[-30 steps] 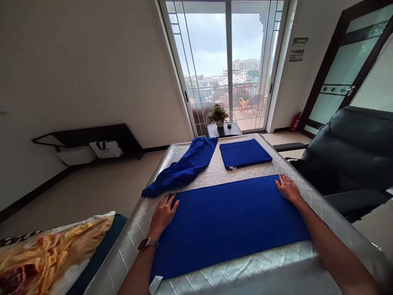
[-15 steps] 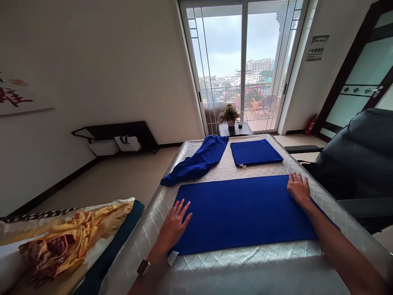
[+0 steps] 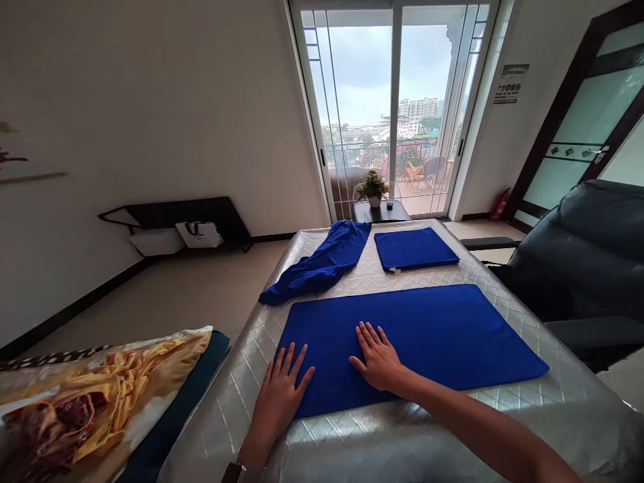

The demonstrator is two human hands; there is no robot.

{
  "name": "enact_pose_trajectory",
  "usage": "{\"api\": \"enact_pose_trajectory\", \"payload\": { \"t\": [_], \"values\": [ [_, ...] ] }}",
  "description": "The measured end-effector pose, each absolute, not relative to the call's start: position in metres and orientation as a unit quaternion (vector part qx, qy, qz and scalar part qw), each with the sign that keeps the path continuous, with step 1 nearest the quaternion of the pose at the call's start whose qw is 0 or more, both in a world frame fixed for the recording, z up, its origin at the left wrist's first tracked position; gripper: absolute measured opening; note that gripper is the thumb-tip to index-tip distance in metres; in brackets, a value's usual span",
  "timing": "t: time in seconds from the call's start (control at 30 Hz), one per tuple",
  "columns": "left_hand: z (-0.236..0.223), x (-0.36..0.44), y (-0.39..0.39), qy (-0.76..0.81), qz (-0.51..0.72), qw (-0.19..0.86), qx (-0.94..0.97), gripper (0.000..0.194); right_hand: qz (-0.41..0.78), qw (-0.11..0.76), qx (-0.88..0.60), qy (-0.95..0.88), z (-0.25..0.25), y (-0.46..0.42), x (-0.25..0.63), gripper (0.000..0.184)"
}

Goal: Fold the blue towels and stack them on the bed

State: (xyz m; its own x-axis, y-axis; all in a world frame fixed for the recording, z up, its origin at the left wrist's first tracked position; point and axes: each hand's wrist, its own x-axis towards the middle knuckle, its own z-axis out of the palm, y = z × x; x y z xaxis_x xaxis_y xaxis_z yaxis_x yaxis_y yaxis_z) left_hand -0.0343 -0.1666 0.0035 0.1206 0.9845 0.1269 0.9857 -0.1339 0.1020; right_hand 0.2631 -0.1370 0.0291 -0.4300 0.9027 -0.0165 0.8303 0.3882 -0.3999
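A flat blue cloth (image 3: 427,335), roughly rectangular, is spread across the silver quilted table cover (image 3: 352,439). My left hand (image 3: 284,382) lies on its near left edge with the fingers spread. Palm down on the left-middle part of the same cloth is my right hand (image 3: 377,355), its fingers extended. Neither hand grips anything. Beyond the cloth, a neatly folded blue cloth (image 3: 415,247) with a small white tag lies at the far right. A crumpled blue cloth (image 3: 322,261) stretches along the far left edge.
Left of the table is a bed or bench with a patterned yellow cloth (image 3: 125,396). A black armchair (image 3: 588,261) stands close on the right. Past the far end, a small table (image 3: 381,212) holds a potted plant (image 3: 373,186) before the glass sliding door.
My right hand has moved left from the cloth's far right corner to its left-middle part. The right end of the cloth now lies flatter. My left hand stays near the left edge.
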Motion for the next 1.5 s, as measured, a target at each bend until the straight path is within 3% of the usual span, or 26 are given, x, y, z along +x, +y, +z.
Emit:
{"api": "enact_pose_trajectory", "payload": {
  "t": [0.17, 0.53, 0.67, 0.83, 1.07, 1.23, 1.37, 1.5],
  "values": [
    [-0.005, -0.038, -0.165, -0.644, -0.081, 0.035, -0.76, 0.067, 0.148, 0.082, -0.578, -0.799, 0.023, -0.139, 0.32, 0.083],
    [-0.022, -0.05, -0.159, -0.632, -0.079, 0.049, -0.77, 0.067, -0.002, 0.049, -0.79, -0.611, -0.026, -0.179, 0.578, 0.084],
    [-0.019, -0.049, -0.158, -0.637, -0.068, 0.043, -0.767, 0.067, -0.002, 0.05, -0.804, -0.593, -0.033, -0.191, 0.615, 0.083],
    [-0.015, -0.047, -0.159, -0.641, -0.063, 0.034, -0.764, 0.067, -0.025, 0.057, -0.818, -0.572, -0.015, -0.174, 0.585, 0.08],
    [-0.014, -0.047, -0.161, -0.633, -0.08, 0.034, -0.769, 0.067, 0.058, 0.124, -0.637, -0.758, 0.038, -0.123, 0.402, 0.073],
    [-0.012, -0.044, -0.161, -0.636, -0.089, 0.044, -0.765, 0.067, 0.121, 0.129, -0.549, -0.817, 0.042, -0.089, 0.306, 0.076],
    [-0.011, -0.044, -0.162, -0.634, -0.091, 0.047, -0.767, 0.068, 0.142, 0.108, -0.552, -0.815, 0.03, -0.07, 0.304, 0.078],
    [-0.013, -0.046, -0.163, -0.621, -0.103, 0.049, -0.776, 0.068, 0.122, 0.077, -0.598, -0.789, 0.019, -0.06, 0.362, 0.078]
  ]
}}
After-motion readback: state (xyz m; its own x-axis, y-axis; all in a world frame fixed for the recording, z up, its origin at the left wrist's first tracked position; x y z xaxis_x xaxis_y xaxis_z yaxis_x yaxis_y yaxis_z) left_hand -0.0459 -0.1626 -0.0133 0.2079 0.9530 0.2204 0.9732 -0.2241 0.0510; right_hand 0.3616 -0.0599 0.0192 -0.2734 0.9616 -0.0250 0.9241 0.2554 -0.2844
